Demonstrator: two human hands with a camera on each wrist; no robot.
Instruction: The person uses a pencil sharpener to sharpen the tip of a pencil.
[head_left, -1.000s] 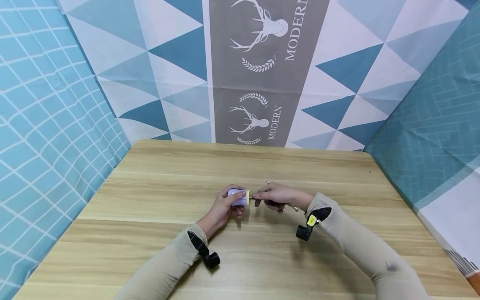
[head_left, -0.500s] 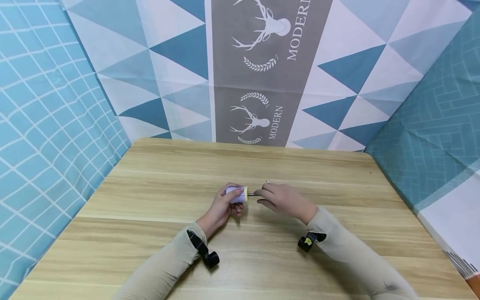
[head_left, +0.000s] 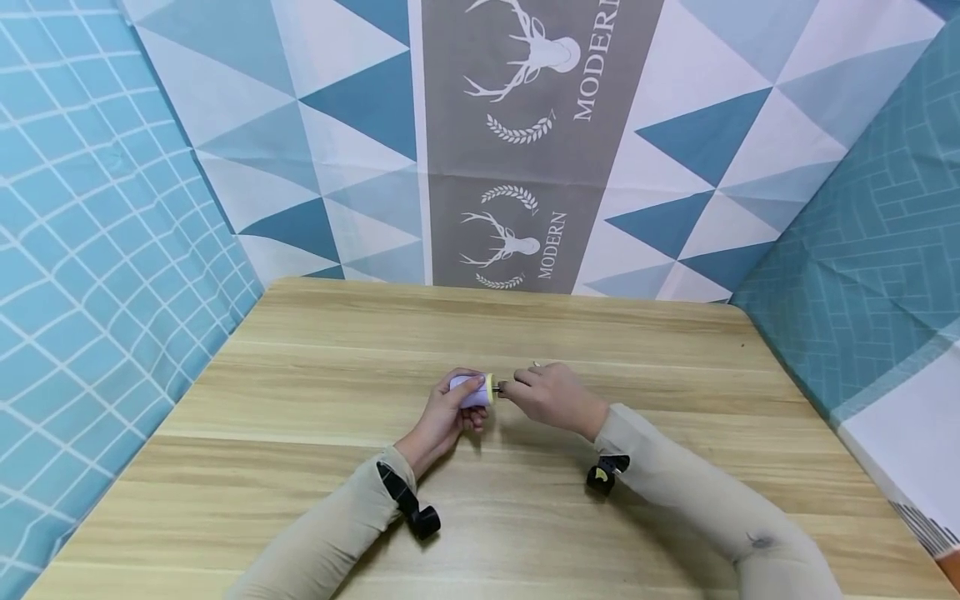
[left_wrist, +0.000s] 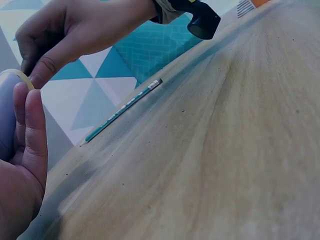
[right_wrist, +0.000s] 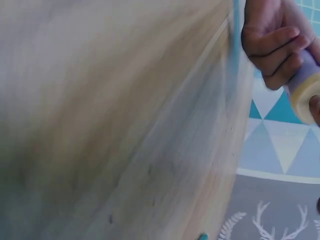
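Observation:
My left hand [head_left: 438, 421] grips a small lavender cylinder [head_left: 471, 401] with a pale yellow rim, thumb lying along its upper side. From the rimmed end, which points right, a short thin metal rod [head_left: 496, 389] sticks out. My right hand [head_left: 553, 397] pinches that rod close to the rim, its fingers curled and knuckles up. In the right wrist view, the yellow end [right_wrist: 304, 100] faces the camera with a fingertip against it. The left wrist view shows the lavender body partly hidden behind my left fingers. Both hands are raised over the table.
A teal pencil [left_wrist: 122, 111] with white marks lies on the wooden table [head_left: 315, 467], mostly hidden behind my right hand in the head view. Patterned cloths hang at the back and both sides. A small black camera [head_left: 426, 522] is strapped to each wrist.
My right hand has turned over from a more side-on pose, drawn back along the rod, then moved left to the yellow rim with its fingers curled. The left hand and cylinder have hardly moved.

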